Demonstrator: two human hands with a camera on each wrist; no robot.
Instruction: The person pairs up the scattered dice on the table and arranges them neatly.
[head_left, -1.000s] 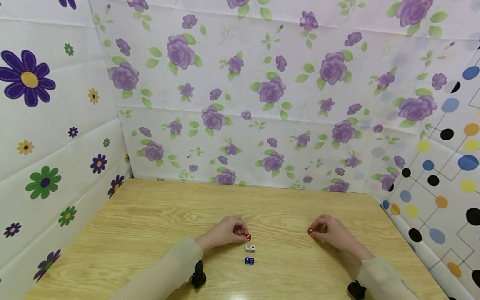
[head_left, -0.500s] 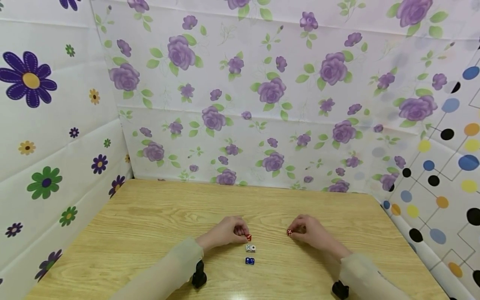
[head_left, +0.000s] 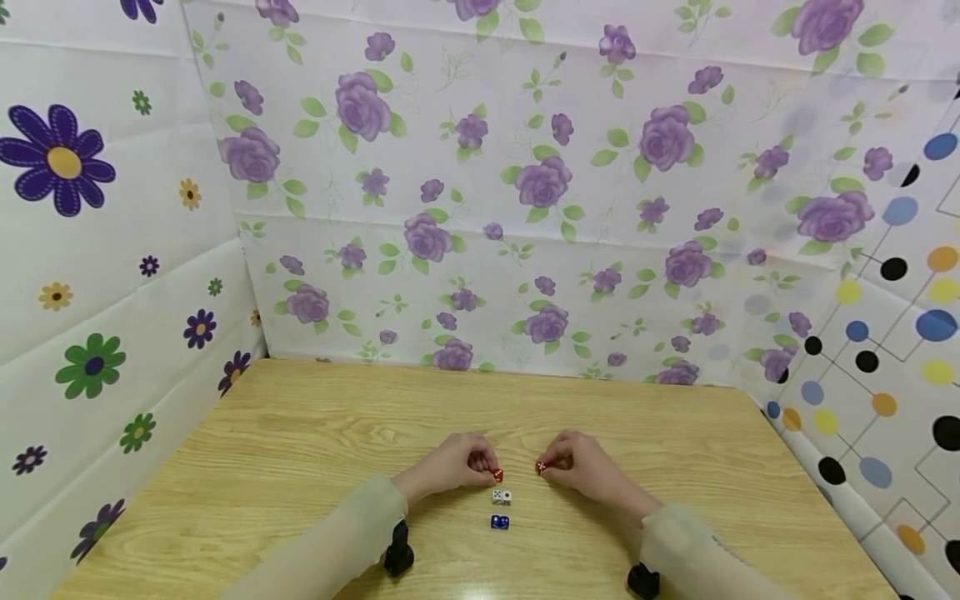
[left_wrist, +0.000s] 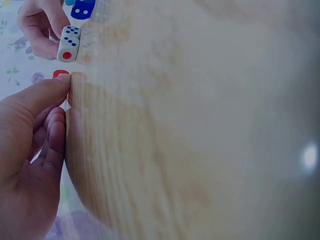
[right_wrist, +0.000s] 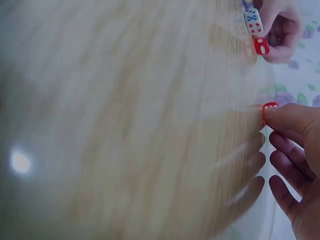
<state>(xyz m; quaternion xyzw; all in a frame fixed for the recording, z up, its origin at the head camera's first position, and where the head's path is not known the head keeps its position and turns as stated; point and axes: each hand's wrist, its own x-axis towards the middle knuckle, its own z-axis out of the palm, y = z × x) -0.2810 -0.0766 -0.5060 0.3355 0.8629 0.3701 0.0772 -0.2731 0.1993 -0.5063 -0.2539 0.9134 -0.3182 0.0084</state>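
My left hand [head_left: 457, 460] pinches a red die [head_left: 498, 475] between thumb and fingers at the tabletop, just behind a pair of white dice [head_left: 502, 497] standing side by side. Nearer to me sits a pair of blue dice [head_left: 500, 522], also touching. To the right, my right hand [head_left: 585, 468] pinches a second red die [head_left: 541, 468], a short gap from the first. In the right wrist view this red die [right_wrist: 270, 111] is partly covered by the thumb. Only a bit of the left hand's red die [left_wrist: 61, 73] shows past the thumb in the left wrist view.
The wooden table [head_left: 315, 417] spreads around the dice. Flowered cloth [head_left: 480, 250] hangs behind and at the left, and dotted cloth [head_left: 892, 400] at the right. A black wrist device [head_left: 399, 552] is on the left wrist, another [head_left: 643, 581] on the right.
My right hand has slid left with its red die, closing much of the gap to the left hand. The left hand, the white dice and the blue dice keep their places.
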